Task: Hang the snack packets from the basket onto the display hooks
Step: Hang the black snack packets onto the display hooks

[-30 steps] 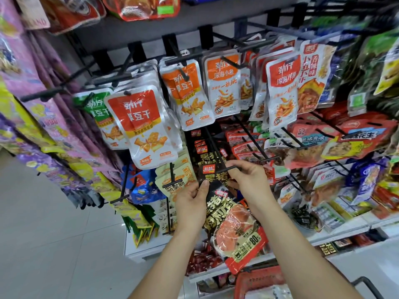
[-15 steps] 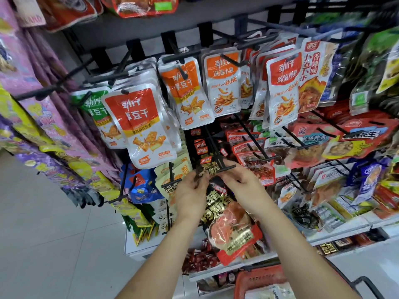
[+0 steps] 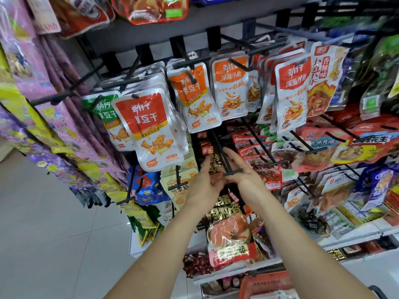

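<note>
**Both hands at the peg, packet hanging between them**

The snack packet (image 3: 228,231), black with gold lettering and a pink meat picture, hangs just below the middle of the frame. Its top edge is tucked in between the person's two hands, so I cannot tell whether its hole is on the peg. Right above it is the black display hook (image 3: 232,172), whose crossbar end pokes out between the hands.

The left hand (image 3: 201,184) and right hand (image 3: 246,175) are close together, one on each side of that hook and almost touching. The right hand's fingers (image 3: 227,153) lie straight along the peg, pointing up toward the rack. The left hand's fingers point upward too, with the thumb folded in against the packet's top. Whether it pinches the packet or only presses on it, I cannot make out.

More dark packets with small red labels (image 3: 204,150) sit further back on the same hook. Above, across the middle of the frame, hang rows of white-and-orange packets (image 3: 151,128). Red and pink packets (image 3: 323,145) fill the pegs at the right, and purple and yellow bags (image 3: 32,87) run down the left edge. The red basket (image 3: 265,281) sits at the bottom edge, right of centre, below the forearms. Pale floor tiles (image 3: 54,234) fill the lower left.
</note>
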`<control>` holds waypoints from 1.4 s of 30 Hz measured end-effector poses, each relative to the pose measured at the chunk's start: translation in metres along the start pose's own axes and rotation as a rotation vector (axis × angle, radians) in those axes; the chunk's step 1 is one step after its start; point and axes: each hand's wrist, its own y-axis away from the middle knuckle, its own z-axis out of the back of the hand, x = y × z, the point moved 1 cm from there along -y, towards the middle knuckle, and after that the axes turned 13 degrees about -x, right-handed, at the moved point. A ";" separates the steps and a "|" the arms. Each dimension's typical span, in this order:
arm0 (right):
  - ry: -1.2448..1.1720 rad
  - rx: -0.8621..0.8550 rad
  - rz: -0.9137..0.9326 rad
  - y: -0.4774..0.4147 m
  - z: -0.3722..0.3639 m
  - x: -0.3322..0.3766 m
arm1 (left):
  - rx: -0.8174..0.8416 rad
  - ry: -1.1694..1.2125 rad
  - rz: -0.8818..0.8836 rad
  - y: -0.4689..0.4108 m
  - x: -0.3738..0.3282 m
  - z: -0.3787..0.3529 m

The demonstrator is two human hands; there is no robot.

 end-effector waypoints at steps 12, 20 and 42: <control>0.063 -0.024 -0.086 0.047 0.048 -0.013 | 0.104 0.244 0.037 0.018 0.002 0.016; -0.064 -0.164 -0.007 0.058 0.038 -0.006 | 0.011 0.601 0.321 0.029 -0.001 0.012; 0.135 -0.411 0.230 0.045 0.022 -0.014 | -0.303 0.269 -0.067 0.025 -0.021 0.007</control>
